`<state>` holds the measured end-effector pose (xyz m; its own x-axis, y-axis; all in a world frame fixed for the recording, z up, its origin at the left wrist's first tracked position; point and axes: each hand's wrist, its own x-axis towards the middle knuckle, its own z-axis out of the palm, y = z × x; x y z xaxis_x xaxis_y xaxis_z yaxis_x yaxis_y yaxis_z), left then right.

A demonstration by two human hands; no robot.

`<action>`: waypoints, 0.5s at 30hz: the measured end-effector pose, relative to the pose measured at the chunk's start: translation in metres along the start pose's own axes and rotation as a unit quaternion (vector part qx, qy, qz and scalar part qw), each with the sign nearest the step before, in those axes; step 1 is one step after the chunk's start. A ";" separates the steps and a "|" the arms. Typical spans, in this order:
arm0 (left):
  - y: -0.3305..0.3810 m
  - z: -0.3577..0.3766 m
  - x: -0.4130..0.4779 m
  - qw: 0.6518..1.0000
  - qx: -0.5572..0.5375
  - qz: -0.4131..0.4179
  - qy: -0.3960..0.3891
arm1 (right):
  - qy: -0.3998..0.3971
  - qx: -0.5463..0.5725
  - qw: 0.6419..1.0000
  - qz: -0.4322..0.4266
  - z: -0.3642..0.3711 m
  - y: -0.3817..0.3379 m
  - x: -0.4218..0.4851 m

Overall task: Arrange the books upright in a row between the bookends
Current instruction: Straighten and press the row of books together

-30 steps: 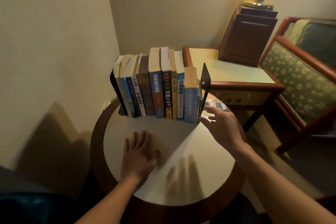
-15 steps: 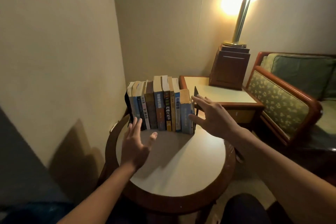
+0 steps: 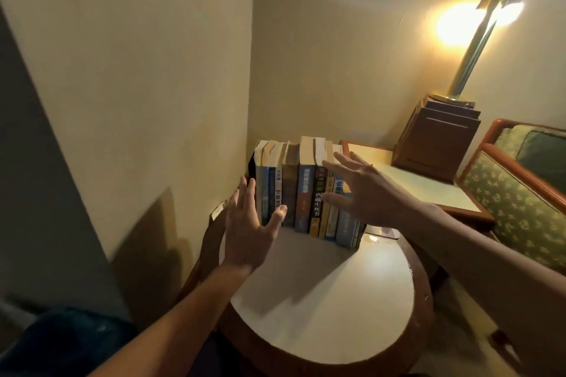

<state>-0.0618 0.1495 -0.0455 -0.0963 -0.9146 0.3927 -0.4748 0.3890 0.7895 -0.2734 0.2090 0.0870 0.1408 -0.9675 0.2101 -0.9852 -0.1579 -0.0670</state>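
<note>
1. The books [image 3: 301, 190] stand upright in a tight row at the back of the round tabletop [image 3: 321, 300], spines forward, with a black bookend [image 3: 251, 167] against the left end.
2. The left hand [image 3: 248, 232], fingers straight and spread, is raised before the row's left end; whether it touches cannot be told.
3. The right hand [image 3: 364, 193], likewise spread and holding nothing, hides the upper right books and the row's right end.
4. Behind, to the right, are a side table [image 3: 428, 190], a lit lamp [image 3: 468, 58] on a wooden box [image 3: 435, 141], and a patterned armchair [image 3: 517, 214].

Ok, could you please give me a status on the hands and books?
Left hand open, by left end of books. Right hand open, fingers spread, at right end. All upright in a row on table. Nothing seen blocking.
</note>
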 end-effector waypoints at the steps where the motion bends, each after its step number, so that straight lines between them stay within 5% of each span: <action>1: -0.007 0.007 0.004 1.000 -0.010 -0.011 0.003 | -0.011 -0.005 1.000 -0.006 0.005 0.003 0.011; 15: -0.078 0.109 0.110 0.969 -0.186 -0.086 0.135 | -0.104 -0.051 0.992 -0.053 0.072 0.030 0.197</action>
<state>-0.1310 0.0068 -0.1157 0.2133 -0.9268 0.3091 -0.1102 0.2915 0.9502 -0.2682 -0.0003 0.0557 0.2504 -0.9681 0.0042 -0.9672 -0.2499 0.0459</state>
